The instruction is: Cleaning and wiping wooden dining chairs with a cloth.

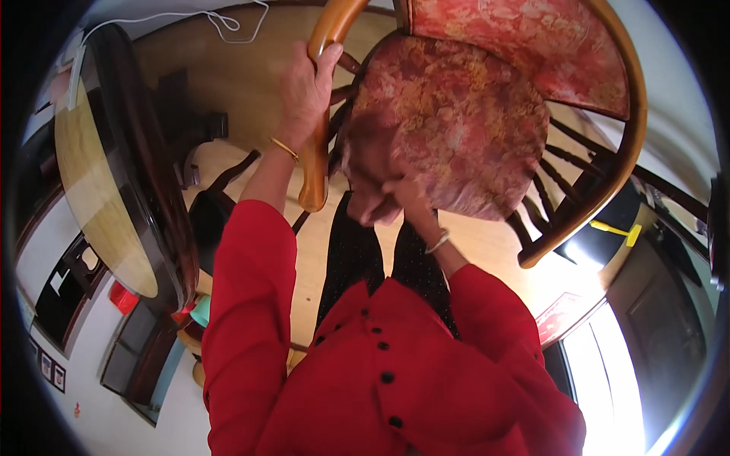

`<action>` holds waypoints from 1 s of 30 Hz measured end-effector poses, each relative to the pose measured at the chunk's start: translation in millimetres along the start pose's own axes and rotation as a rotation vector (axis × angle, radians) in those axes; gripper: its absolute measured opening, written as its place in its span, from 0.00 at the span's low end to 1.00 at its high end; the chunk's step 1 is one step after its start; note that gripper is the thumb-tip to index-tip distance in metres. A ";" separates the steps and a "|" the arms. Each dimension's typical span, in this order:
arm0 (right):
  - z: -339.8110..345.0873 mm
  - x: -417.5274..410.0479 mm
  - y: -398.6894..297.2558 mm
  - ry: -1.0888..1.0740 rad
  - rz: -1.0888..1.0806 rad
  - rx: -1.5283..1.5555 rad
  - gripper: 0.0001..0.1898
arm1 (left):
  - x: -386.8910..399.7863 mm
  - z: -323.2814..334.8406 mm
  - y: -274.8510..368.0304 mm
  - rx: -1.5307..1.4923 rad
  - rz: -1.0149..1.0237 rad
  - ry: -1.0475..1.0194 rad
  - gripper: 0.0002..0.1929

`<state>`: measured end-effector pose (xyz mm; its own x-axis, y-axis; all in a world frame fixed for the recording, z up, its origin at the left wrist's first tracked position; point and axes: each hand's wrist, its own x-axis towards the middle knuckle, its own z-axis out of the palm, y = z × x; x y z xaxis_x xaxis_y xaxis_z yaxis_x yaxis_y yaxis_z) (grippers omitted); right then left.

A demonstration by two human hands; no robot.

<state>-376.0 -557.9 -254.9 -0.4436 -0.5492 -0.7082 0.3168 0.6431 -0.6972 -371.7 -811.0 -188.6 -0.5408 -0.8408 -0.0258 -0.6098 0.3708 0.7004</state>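
A wooden armchair stands before me, with a red and gold patterned seat [456, 119] and a matching padded backrest [524, 40]. My left hand [305, 91] grips its curved wooden armrest [313, 182] on the left, thumb over the top. At the front left corner of the seat, my right hand [412, 196] is blurred and bunched around a reddish-brown cloth [373, 211]. Part of that cloth lies over the seat edge, and its outline blends with the upholstery. The fingers of my right hand are partly hidden in its folds.
To the left is a dark, glossy round table [142, 148] with a lighter disc [97, 188] on it. A white cable [165, 18] runs along the top left. On the right, a yellow tool [619, 230] lies on a dark surface. A bright doorway [607, 376] is at lower right.
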 end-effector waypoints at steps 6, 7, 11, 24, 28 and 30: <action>-52.9 46.4 -171.2 0.058 -0.507 0.518 0.22 | -3.4 -6.2 -5.2 0.012 0.115 0.092 0.23; -49.2 47.9 -191.0 0.007 -0.577 0.686 0.22 | -3.7 -5.1 0.3 -0.033 0.161 0.056 0.20; 27.0 62.0 -167.1 0.402 -0.807 -0.278 0.23 | 3.7 15.7 -24.7 -0.247 0.110 0.009 0.12; -49.5 -29.0 -171.5 -0.274 -0.784 -0.394 0.19 | -193.2 -22.2 -71.9 -0.006 -0.172 -0.058 0.30; -68.6 -23.9 -306.6 0.014 -1.254 -0.744 0.18 | -246.3 -37.5 -87.7 0.081 -0.159 -0.050 0.35; -86.9 -0.2 -341.3 0.202 -1.402 -1.051 0.16 | -263.5 -31.6 -99.3 0.071 -0.283 -0.060 0.37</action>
<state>-556.9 -731.0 -7.1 0.0032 -0.9222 0.3867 -0.9471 -0.1270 -0.2948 -150.4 -638.8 -228.8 -0.3753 -0.8907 -0.2566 -0.7792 0.1531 0.6078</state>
